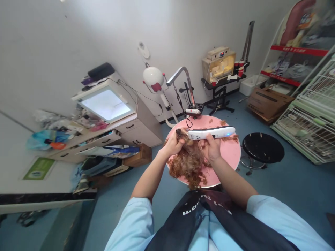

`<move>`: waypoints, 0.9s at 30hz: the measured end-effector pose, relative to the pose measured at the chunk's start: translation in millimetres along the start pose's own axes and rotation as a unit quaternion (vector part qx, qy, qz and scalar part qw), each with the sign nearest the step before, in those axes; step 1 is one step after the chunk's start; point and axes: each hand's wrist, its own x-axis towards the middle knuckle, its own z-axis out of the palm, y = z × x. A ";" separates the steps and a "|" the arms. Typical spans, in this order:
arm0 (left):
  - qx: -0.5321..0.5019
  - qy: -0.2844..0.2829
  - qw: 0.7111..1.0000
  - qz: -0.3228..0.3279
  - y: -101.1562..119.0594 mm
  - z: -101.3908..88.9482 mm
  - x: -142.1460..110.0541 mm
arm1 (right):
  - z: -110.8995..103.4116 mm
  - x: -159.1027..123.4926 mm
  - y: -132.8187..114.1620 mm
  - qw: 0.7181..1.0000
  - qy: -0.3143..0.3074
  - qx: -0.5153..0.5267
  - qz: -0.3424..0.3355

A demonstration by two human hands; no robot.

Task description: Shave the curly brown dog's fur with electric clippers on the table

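A small brown curly-coated dog [187,162] is on the round pink table [231,153], its dark nose turned up towards the far side. My left hand [174,144] is closed around the dog's muzzle and jaw. In my right hand [211,149] is a white hair clipper [218,132] with a dark upper edge and a lit blue light. The clipper's head end lies against or just beside the dog's face; exact contact cannot be made out. Cut brown fur lies in clumps on the tabletop.
Over the table's far edge stands a grooming arm [187,78] with a hanging dark loop [188,122]. A white bottle [193,111] sits by its post. A black round stool [263,147] is to the right, wire cages [311,122] beyond. Drawers [131,125] stand at left.
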 end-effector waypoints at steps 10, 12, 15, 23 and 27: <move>-0.036 0.008 0.999 0.030 -4.1 -0.5 -1.6 | 15.0 -0.8 -12.0 0.997 -0.028 -0.065 -0.029; -0.048 0.014 0.998 0.034 -5.9 0.2 -2.5 | 16.1 -1.0 -15.1 0.993 -0.064 -0.097 -0.036; -0.054 0.020 0.998 0.028 -8.6 1.3 -4.1 | 18.2 -1.3 -20.2 0.989 -0.070 -0.123 -0.052; -0.085 0.020 0.996 0.022 -7.9 -0.6 -4.6 | 39.7 -3.6 -45.9 0.957 -0.140 -0.238 -0.089; -0.086 0.032 0.995 0.025 -7.9 -0.9 -2.8 | 43.2 1.3 -61.6 0.924 -0.227 -0.290 -0.099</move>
